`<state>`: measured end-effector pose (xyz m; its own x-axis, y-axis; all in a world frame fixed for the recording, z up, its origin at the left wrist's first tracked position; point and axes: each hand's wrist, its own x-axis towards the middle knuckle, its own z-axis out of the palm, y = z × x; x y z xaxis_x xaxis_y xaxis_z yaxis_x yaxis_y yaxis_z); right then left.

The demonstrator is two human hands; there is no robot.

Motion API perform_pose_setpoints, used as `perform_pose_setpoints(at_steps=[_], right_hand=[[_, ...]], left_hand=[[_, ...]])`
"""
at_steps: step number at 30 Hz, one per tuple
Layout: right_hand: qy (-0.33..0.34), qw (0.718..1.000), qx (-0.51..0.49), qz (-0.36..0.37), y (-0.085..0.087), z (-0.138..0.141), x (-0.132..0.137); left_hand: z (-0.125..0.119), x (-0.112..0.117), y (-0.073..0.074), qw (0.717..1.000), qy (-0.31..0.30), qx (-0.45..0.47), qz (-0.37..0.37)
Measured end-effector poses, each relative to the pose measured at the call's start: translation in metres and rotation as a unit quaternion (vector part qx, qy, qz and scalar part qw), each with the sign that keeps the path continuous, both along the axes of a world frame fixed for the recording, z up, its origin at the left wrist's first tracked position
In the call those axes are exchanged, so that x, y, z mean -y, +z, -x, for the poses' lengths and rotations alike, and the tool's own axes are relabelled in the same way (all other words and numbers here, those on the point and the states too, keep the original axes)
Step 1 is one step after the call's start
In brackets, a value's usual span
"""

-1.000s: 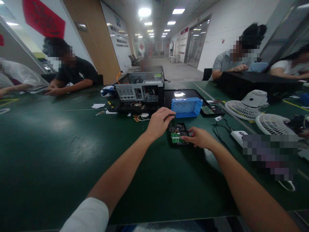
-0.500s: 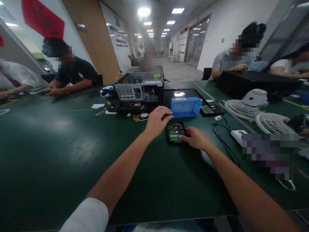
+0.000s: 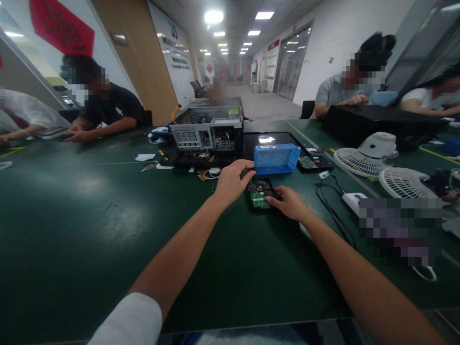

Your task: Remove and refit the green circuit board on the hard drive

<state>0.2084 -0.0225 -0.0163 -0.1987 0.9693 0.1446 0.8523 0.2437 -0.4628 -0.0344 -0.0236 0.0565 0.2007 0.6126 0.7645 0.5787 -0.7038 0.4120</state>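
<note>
My right hand [image 3: 288, 203] grips the right side of a hard drive [image 3: 259, 197], its thumb over the top and fingers at the edge. The drive lies low over the green table, in what looks like a black frame, with a green circuit board at its near end. My left hand [image 3: 233, 181] hovers up and left of the drive, fingers curved, thumb and fingertips slightly apart. Nothing shows between them. Those fingertips are close to the left edge of a blue plastic bin [image 3: 276, 168], which stands on its side, its opening toward me.
An opened computer case [image 3: 204, 136] stands behind, with cables and paper scraps before it. A dark flat panel [image 3: 266, 140] and a circuit board [image 3: 312, 163] lie behind the bin. To the right are white fans [image 3: 355, 160], a power strip [image 3: 354, 201] and cable. Several people sit around.
The hard drive and my right hand have shifted very slightly left. My left fingertips look a little further apart. The bin stays in place.
</note>
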Motion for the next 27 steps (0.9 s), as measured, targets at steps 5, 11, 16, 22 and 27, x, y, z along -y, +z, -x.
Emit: perform_pose_setpoints(at_steps=[5,11,16,22,27], right_hand=[[0.0,1.0,-0.003,0.004,0.003,0.004,0.002],[0.002,1.0,-0.004,0.002,0.004,0.004,0.003],[0.004,1.0,-0.01,-0.001,0.003,0.004,0.003],[0.003,1.0,-0.018,0.0,0.001,0.003,0.001],[-0.002,1.0,-0.018,-0.001,0.002,0.007,0.0]], left_hand=[[-0.004,0.004,0.0,1.0,-0.011,0.021,0.006],[-0.01,0.008,-0.001,0.998,-0.007,0.054,0.045],[-0.015,0.001,-0.001,0.995,-0.041,0.067,0.064],[-0.015,-0.015,0.01,0.993,-0.069,-0.012,0.092],[-0.011,-0.023,0.025,0.992,-0.026,-0.094,0.084]])
